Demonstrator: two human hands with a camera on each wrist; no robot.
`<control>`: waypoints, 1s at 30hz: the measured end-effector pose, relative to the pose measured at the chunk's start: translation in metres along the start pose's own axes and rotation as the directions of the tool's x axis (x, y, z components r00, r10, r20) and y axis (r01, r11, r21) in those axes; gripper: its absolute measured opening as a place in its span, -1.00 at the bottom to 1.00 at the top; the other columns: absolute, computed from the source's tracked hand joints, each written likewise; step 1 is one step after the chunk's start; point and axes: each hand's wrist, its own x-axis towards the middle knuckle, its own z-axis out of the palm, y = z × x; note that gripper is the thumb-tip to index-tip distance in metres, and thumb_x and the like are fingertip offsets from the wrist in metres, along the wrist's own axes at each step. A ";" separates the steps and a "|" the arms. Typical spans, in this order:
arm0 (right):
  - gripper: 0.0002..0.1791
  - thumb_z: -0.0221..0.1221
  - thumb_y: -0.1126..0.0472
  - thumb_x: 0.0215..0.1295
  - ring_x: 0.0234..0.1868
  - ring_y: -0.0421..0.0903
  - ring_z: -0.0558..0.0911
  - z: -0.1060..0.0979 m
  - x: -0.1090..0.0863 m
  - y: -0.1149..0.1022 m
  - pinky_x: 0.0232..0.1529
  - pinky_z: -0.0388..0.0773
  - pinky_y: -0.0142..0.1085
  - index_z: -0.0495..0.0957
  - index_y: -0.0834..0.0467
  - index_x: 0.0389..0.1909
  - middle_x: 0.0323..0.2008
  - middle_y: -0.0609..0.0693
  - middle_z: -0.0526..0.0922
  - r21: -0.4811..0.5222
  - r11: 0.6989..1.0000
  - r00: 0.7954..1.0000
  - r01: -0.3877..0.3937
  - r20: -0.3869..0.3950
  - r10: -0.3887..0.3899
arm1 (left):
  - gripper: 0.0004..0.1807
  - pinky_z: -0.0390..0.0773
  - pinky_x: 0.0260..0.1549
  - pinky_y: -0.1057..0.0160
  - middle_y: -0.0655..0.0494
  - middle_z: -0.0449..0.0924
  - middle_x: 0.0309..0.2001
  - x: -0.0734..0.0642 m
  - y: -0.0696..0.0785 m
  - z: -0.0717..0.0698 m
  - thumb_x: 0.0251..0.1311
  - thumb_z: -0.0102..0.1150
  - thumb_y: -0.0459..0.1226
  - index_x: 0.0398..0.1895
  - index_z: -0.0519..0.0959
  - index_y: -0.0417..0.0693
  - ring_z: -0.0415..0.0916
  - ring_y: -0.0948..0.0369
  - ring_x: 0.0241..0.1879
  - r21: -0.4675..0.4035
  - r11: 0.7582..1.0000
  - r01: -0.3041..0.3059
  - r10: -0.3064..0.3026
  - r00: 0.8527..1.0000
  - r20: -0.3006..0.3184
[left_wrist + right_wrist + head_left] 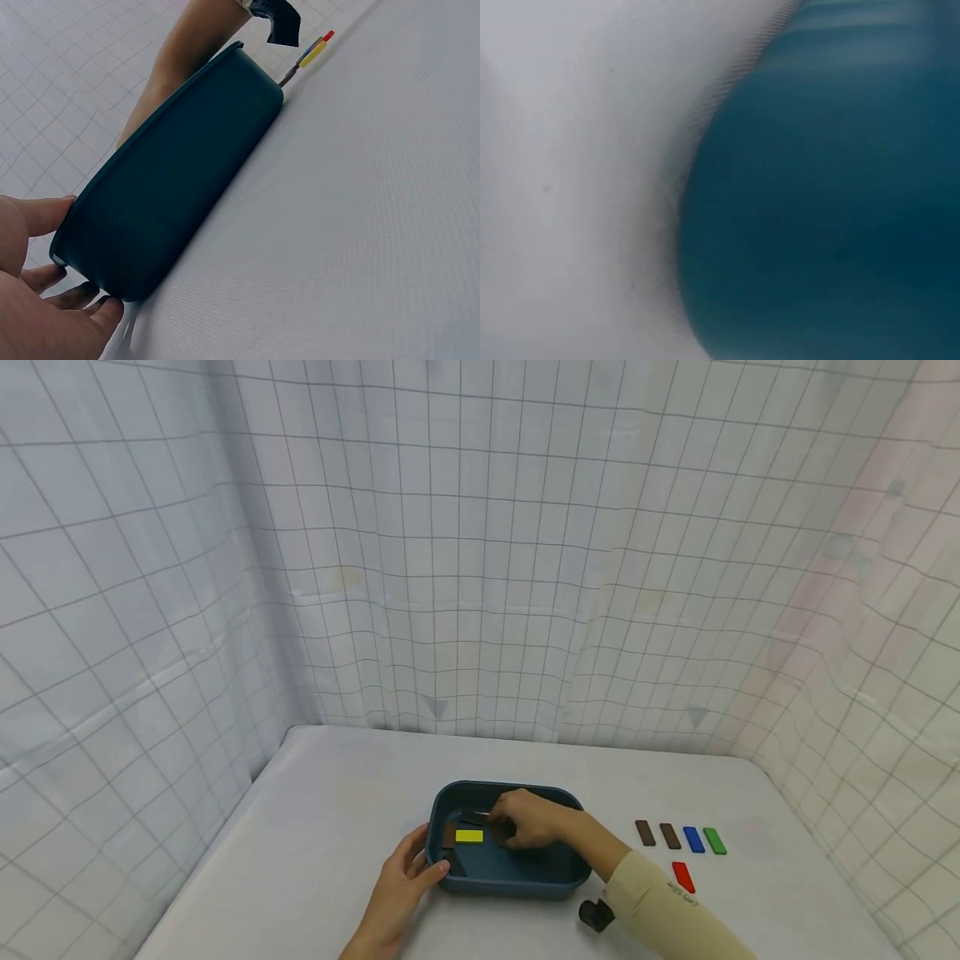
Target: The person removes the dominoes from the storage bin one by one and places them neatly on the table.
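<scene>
A dark blue-green plastic tub [517,888] stands on the white table. My left hand [401,881] holds its left end, thumb over the rim and fingers against the outer wall; the left wrist view shows this left hand [45,300] and the tub's side [172,172]. My right hand [528,820] reaches down inside, fingers bent, by a thin dark tile [472,817]. Whether it pinches anything is hidden. Also in the tub are a yellow tile [469,836], a brown tile [448,836] and a black tile [454,863]. Only the tub's outer wall [825,195] fills the right wrist view.
To the right of the tub lie two brown tiles [645,832], a blue tile [693,839] and a green tile [715,841] in a row, with a red tile [683,877] nearer. A black device [596,914] sits by my right sleeve. White gridded curtains [480,568] surround the table.
</scene>
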 end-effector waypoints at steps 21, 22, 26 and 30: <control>-0.53 0.43 0.20 0.12 -0.05 -0.22 0.57 -0.021 -0.030 0.001 0.03 0.60 -0.27 0.63 0.19 0.08 -0.07 -0.15 0.62 0.076 0.997 0.994 -0.031 -0.106 0.039 | -0.13 0.30 0.35 -0.21 -0.37 0.08 0.55 0.002 -0.003 0.000 0.36 0.36 -0.29 0.59 0.10 -0.30 0.07 -0.31 0.50 -0.001 1.000 -0.014 0.014 1.000 0.005; -0.52 0.44 0.20 0.12 -0.06 -0.21 0.57 -0.022 -0.032 0.002 0.02 0.60 -0.27 0.63 0.20 0.08 -0.08 -0.15 0.61 0.079 0.996 0.993 -0.032 -0.111 0.041 | -0.13 0.31 0.34 -0.20 -0.36 0.08 0.55 0.002 -0.003 0.000 0.35 0.36 -0.30 0.59 0.10 -0.30 0.07 -0.31 0.50 0.000 1.000 -0.013 0.013 1.000 0.001; -0.52 0.44 0.21 0.13 -0.07 -0.20 0.57 -0.025 -0.043 0.003 0.00 0.61 -0.25 0.62 0.21 0.09 -0.08 -0.14 0.60 0.088 0.995 0.990 -0.038 -0.131 0.050 | -0.13 0.31 0.34 -0.21 -0.36 0.08 0.54 0.002 -0.002 0.000 0.35 0.37 -0.30 0.59 0.10 -0.29 0.08 -0.31 0.50 0.002 1.000 -0.007 0.007 1.000 -0.004; -0.52 0.44 0.23 0.12 -0.08 -0.18 0.58 -0.030 -0.052 0.003 -0.01 0.62 -0.24 0.62 0.22 0.08 -0.08 -0.12 0.61 0.113 0.993 0.987 -0.038 -0.153 0.055 | -0.13 0.30 0.34 -0.22 -0.38 0.07 0.54 0.002 -0.002 -0.001 0.36 0.37 -0.29 0.59 0.09 -0.30 0.07 -0.32 0.50 0.001 1.000 -0.011 0.011 1.000 0.002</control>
